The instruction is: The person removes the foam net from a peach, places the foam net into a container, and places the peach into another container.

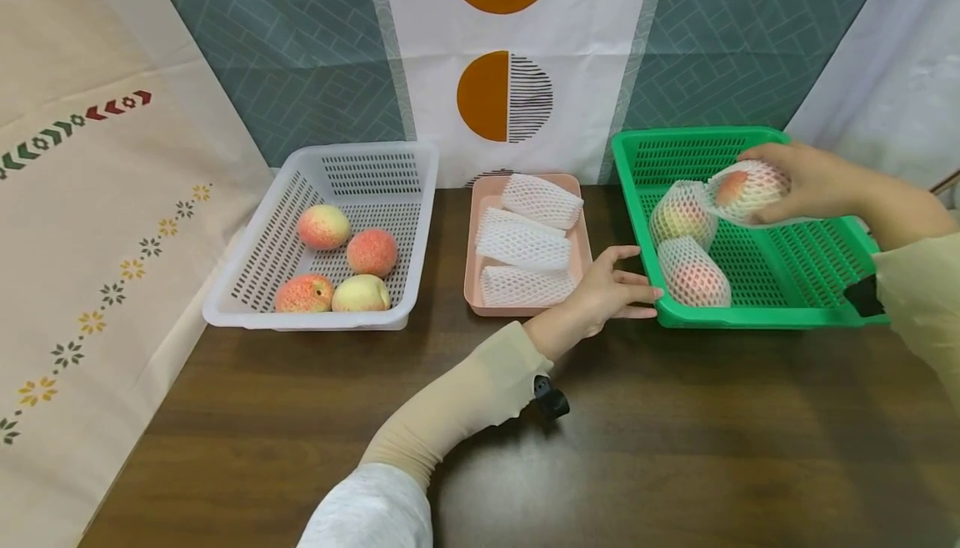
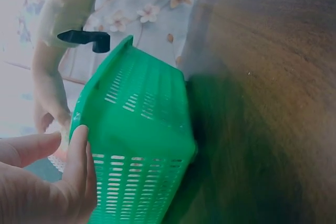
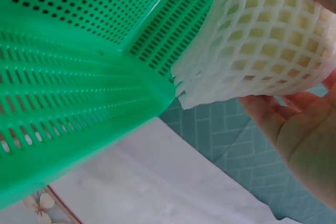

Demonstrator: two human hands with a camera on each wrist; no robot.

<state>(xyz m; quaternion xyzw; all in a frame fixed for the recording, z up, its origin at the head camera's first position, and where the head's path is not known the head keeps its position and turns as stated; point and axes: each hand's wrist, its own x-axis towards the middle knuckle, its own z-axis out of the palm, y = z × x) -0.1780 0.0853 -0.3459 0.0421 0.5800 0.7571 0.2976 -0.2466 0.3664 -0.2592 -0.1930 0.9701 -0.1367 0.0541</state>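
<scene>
Over the back of the green basket (image 1: 757,317), my right hand (image 1: 821,181) grips a peach (image 1: 750,188) wrapped in a white foam net. The right wrist view shows the foam net (image 3: 262,40) close up, its loose end pointing toward the basket. Two more netted peaches, one yellowish (image 1: 684,216) and one reddish (image 1: 696,274), lie along the basket's left side. With fairly straight fingers, my left hand (image 1: 607,294) touches the basket's front left corner. In the left wrist view its fingers rest on the green wall (image 2: 136,124), the thumb held apart from them.
A pink tray (image 1: 471,281) with three white foam nets (image 1: 522,239) stands left of the green basket. Farther left, a white basket (image 1: 416,223) contains several bare peaches (image 1: 372,252). All stand on a dark wooden table (image 1: 675,431) before a patterned cloth (image 1: 300,56).
</scene>
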